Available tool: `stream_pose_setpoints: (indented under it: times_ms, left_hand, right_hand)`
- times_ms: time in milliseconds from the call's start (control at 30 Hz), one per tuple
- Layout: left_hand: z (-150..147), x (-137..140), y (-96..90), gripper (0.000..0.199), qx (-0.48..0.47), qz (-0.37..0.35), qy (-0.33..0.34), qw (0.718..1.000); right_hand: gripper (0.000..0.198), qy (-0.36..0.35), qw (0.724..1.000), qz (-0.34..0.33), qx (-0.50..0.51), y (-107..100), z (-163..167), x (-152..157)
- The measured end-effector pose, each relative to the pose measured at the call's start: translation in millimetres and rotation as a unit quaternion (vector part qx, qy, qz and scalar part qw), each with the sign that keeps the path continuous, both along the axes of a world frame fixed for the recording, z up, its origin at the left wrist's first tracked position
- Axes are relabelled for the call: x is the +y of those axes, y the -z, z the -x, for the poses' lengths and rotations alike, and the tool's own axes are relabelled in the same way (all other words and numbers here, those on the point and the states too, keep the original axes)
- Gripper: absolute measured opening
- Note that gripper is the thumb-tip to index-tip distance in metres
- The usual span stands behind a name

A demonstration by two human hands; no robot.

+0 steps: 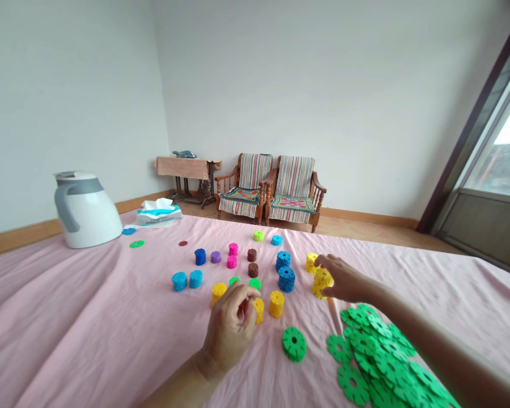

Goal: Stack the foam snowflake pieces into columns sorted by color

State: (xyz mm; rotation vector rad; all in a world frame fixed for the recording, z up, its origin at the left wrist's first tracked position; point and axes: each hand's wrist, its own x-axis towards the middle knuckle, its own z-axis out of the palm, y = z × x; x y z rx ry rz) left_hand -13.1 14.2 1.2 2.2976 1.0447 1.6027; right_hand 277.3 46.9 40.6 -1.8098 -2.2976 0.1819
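Note:
My right hand (pixel 342 277) curls its fingers and thumb round the right side of a stack of yellow notched discs (pixel 322 283). Behind it is another yellow stack (pixel 310 262). My left hand (pixel 232 323) is closed, its fingers curled towards the thumb. Whatever it may hold is hidden. Its fingertips are close to a yellow stack (pixel 259 311), and whether they touch cannot be told. A further yellow stack (pixel 276 304) stands to the right, and one more (pixel 218 293) is partly covered by the left hand. In front lies a thick green disc stack (pixel 294 344).
A loose heap of green discs (pixel 378 351) lies under my right forearm. Small stacks include blue ones (pixel 286 279), brown ones (pixel 253 270) and pink ones (pixel 232 262). A white jug (pixel 91 218) and a tissue box (pixel 159 214) stand at the left on the pink cloth (pixel 110 323).

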Motion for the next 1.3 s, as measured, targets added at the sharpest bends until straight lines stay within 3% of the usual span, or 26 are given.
stream_pose_setpoints:
  times_ms: [233,800,900,1000,1167,1300]
  left_hand:
    - [0.9,-1.4,-0.8,0.02,0.008,-0.005,0.004,1.0]
    - [-2.2,-1.8,1.2,0.022,0.012,0.016,0.025,0.999]
    - [-3.6,-9.6,-0.3,0.021,0.04,-0.001,0.074,0.996]
    - [-7.0,-22.0,0.3,0.02,0.102,-0.057,0.171,0.978]
    - [-31.1,-34.6,24.3,0.019,0.207,-0.196,0.245,0.927]
    - [-76.4,-35.3,64.2,0.015,0.284,-0.173,0.218,0.918]
  right_hand:
    - [0.05,0.02,0.994,0.083,-0.074,7.2,15.1,16.1]
    - [0.042,0.04,0.989,0.066,-0.126,7.8,33.7,16.1]
    - [0.041,0.039,0.99,0.054,-0.128,9.4,38.5,18.8]
    - [0.039,0.044,0.989,0.047,-0.131,12.9,41.7,23.1]
    - [0.041,0.052,0.989,0.041,-0.132,18.4,44.9,31.0]
    - [0.04,0.056,0.989,0.036,-0.128,19.0,46.8,33.9]
